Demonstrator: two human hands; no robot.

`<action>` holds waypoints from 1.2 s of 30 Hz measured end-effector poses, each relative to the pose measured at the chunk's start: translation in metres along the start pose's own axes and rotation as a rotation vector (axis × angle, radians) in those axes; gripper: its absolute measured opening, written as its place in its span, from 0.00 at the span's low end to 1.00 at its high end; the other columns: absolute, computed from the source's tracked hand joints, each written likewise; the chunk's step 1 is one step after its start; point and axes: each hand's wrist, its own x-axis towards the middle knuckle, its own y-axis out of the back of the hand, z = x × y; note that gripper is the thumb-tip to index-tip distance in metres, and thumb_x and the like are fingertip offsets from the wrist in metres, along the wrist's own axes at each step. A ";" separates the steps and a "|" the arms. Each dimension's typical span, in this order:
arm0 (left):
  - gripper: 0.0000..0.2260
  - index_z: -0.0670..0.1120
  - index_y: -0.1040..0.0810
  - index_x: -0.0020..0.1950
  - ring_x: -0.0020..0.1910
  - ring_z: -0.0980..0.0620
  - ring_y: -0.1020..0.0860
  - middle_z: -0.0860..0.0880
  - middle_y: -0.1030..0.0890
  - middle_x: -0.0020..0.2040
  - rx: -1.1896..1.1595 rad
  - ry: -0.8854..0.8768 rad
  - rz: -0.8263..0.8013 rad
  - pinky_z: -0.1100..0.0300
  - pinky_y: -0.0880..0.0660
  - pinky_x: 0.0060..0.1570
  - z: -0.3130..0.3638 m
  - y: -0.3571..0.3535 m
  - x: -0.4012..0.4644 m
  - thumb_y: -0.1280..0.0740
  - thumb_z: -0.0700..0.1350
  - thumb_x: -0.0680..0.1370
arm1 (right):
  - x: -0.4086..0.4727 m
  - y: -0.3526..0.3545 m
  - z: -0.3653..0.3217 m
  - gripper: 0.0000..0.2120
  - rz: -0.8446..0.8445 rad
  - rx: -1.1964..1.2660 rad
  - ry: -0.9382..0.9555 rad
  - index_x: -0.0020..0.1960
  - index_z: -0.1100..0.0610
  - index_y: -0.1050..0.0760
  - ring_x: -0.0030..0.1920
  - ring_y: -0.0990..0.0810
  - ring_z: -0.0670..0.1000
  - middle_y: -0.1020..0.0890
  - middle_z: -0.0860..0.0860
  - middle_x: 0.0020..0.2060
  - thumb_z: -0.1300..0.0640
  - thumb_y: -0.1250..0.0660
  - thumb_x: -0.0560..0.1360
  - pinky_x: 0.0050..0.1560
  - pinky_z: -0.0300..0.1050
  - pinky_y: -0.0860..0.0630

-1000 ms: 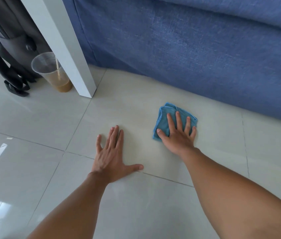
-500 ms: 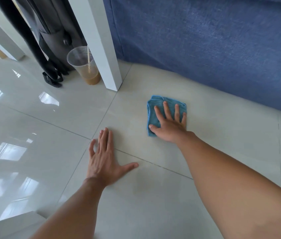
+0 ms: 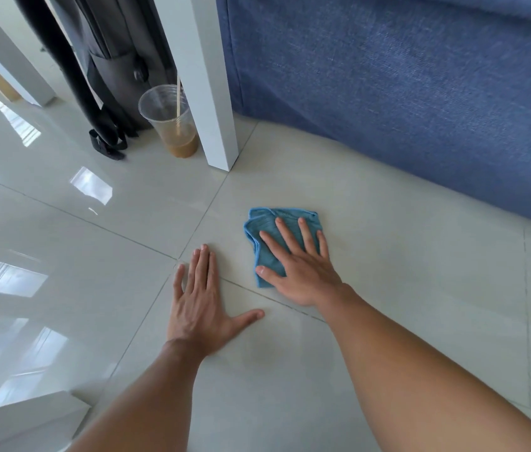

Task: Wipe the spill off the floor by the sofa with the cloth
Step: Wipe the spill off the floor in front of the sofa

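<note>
Half a stroke nearer the left hand (image 3: 199,305) than a second ago: cloth (image 3: 270,246) pinned under the right hand (image 3: 300,269), fingers (image 3: 285,233) splayed flat, no spill visible beside fingertips, wiping probably nearly done.

Place: a living room in a home.
Seating: a sofa (image 3: 404,93) in blue woven fabric, its skirt reaching down to the floor.
Floor: large glossy pale tiles (image 3: 61,256) with thin grout lines, mirroring bright windows.
Furniture: a white square table leg (image 3: 207,93) standing just beside the sofa's corner.
Everyday clutter: a clear plastic cup (image 3: 171,120) with a straw and some brown drink, set on the tiles by a dark bag (image 3: 117,60) with loose straps.
</note>
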 end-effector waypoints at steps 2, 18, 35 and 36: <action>0.62 0.40 0.58 0.81 0.81 0.50 0.63 0.45 0.59 0.82 -0.006 0.006 -0.010 0.47 0.60 0.79 0.001 0.001 0.001 0.48 0.84 0.63 | -0.008 0.002 0.013 0.33 0.006 0.019 -0.034 0.80 0.34 0.59 0.79 0.70 0.51 0.64 0.38 0.80 0.29 0.55 0.78 0.77 0.59 0.69; 0.62 0.39 0.56 0.81 0.81 0.49 0.60 0.43 0.57 0.82 -0.014 -0.010 0.014 0.47 0.58 0.79 -0.001 -0.002 0.000 0.47 0.83 0.64 | -0.032 -0.011 0.005 0.33 0.111 0.098 -0.295 0.82 0.39 0.58 0.79 0.70 0.57 0.62 0.43 0.82 0.34 0.52 0.80 0.76 0.62 0.70; 0.57 0.41 0.49 0.81 0.81 0.43 0.55 0.42 0.51 0.82 0.062 -0.004 0.008 0.42 0.54 0.78 0.007 -0.003 0.007 0.52 0.82 0.66 | -0.023 -0.003 0.011 0.32 0.156 0.211 -0.481 0.82 0.43 0.56 0.80 0.68 0.58 0.62 0.47 0.82 0.38 0.49 0.82 0.77 0.63 0.67; 0.56 0.42 0.49 0.81 0.81 0.42 0.54 0.43 0.49 0.82 0.051 0.003 0.011 0.42 0.53 0.78 0.012 -0.002 0.011 0.53 0.82 0.67 | -0.022 0.000 0.013 0.31 0.197 0.246 -0.487 0.82 0.42 0.49 0.81 0.63 0.59 0.58 0.48 0.83 0.39 0.46 0.82 0.77 0.62 0.64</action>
